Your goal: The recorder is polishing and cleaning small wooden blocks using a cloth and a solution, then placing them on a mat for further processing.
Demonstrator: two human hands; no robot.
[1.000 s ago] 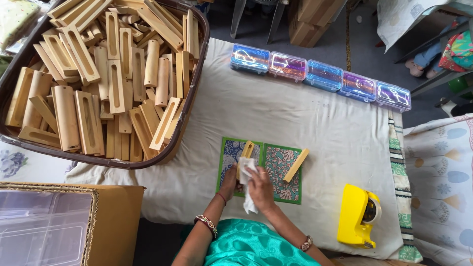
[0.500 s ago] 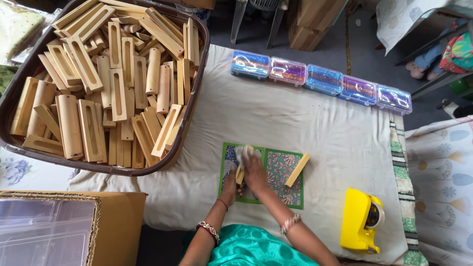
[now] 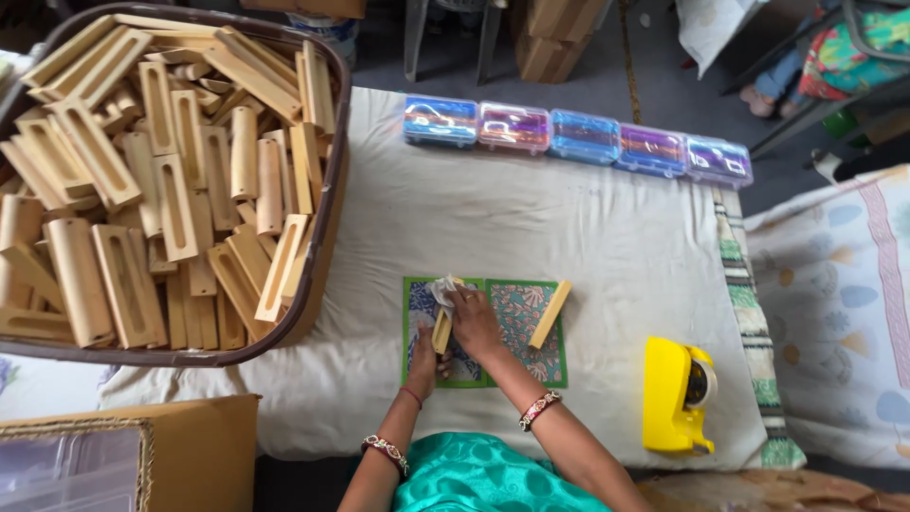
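Observation:
My left hand (image 3: 424,362) grips the lower end of a short bamboo piece (image 3: 442,331) that lies on a green-edged patterned mat (image 3: 517,327). My right hand (image 3: 474,320) presses a crumpled white cloth (image 3: 444,288) against the upper end of that piece. A second bamboo piece (image 3: 551,314) rests at a slant on the right side of the mat, apart from both hands.
A big dark basket (image 3: 322,237) full of several slotted bamboo pieces fills the left. Several clear coloured plastic boxes (image 3: 574,137) line the far edge of the white sheet. A yellow tape dispenser (image 3: 675,395) stands at the right, a cardboard box (image 3: 194,446) at the lower left.
My right hand with the cloth has slid up along the bamboo piece toward its far end. The left hand has stayed at the lower end.

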